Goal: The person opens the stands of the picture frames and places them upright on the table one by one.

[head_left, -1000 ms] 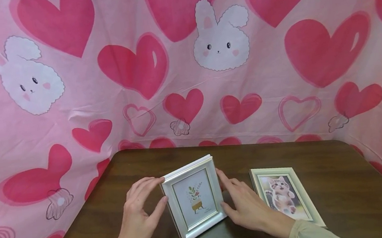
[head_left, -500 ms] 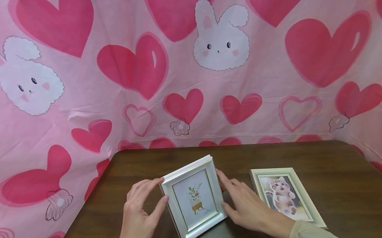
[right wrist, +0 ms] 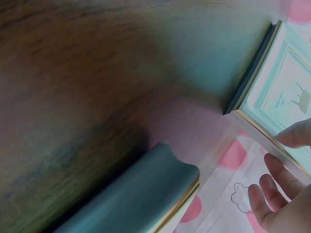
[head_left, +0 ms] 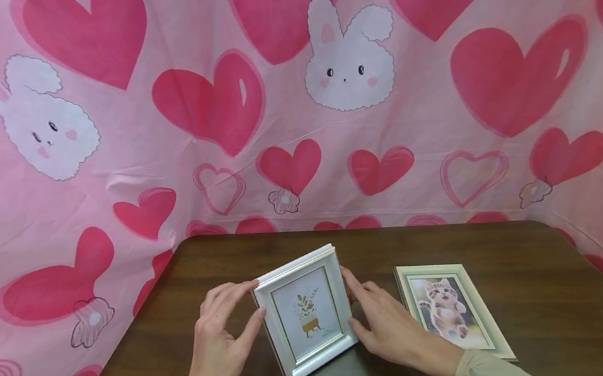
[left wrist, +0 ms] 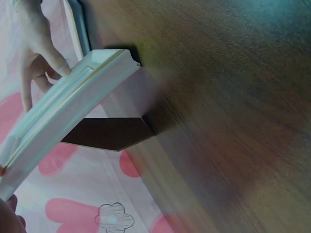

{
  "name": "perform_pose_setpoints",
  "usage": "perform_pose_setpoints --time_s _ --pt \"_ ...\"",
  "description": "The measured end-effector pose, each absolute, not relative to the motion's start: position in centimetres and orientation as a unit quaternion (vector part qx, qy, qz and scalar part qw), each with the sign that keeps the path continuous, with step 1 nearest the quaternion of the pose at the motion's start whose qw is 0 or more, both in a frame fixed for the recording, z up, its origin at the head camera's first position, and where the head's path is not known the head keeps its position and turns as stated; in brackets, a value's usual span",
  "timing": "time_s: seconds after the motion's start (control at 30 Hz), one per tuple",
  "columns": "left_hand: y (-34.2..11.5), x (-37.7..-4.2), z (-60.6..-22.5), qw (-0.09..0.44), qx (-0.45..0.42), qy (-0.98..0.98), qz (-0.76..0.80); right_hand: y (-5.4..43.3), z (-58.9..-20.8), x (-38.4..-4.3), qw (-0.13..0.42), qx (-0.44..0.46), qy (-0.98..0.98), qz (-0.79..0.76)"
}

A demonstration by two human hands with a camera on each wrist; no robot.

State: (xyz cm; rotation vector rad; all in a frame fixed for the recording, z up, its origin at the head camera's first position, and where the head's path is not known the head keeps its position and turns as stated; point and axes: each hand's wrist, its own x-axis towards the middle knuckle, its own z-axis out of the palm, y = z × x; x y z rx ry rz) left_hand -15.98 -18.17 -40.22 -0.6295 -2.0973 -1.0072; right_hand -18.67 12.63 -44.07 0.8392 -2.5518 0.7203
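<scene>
White picture frame (head_left: 306,315) stands on the counter (head_left: 220,262) near the middle, tilted back, its front toward the near side and its lower left corner nearer than its lower right. Inside its thin gold inner border is a print (head_left: 307,309) of a leafy plant with a red flower in a yellow-brown pot on legs. The left wrist view shows a dark stand (left wrist: 112,132) slanting out from the back of the frame, its end meeting the counter.

The left hand (head_left: 220,340) holds the frame near its upper left corner, fingertip on the top edge and thumb at the left side of the front; its grip is narrow, about the frame's thickness. The right hand (head_left: 386,324) holds the right side, thumb on the front border and forefinger along the right edge; its grip is narrow on the frame too.

To the right, 1 cream frame (head_left: 450,305) with a kitten picture lies face up on the counter, apart from the white frame, its near left part hidden by the right forearm. 2 pale sleeves (head_left: 488,370) show at the near edge. On the far side hangs a pink cloth (head_left: 293,127) with hearts and rabbit heads.
</scene>
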Motion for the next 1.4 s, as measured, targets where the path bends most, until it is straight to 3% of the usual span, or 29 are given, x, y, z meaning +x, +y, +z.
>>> perform_pose_setpoints --time_s 0.63,1.4 --pt "-18.06 -16.17 -40.04 0.385 -0.259 -0.796 -0.388 12.49 -43.96 -18.91 0.207 0.316 -0.894 0.241" --pt "-18.28 -16.45 -39.94 0.362 -0.247 -0.809 -0.391 12.01 -43.98 -18.56 0.205 0.314 -0.896 0.237"
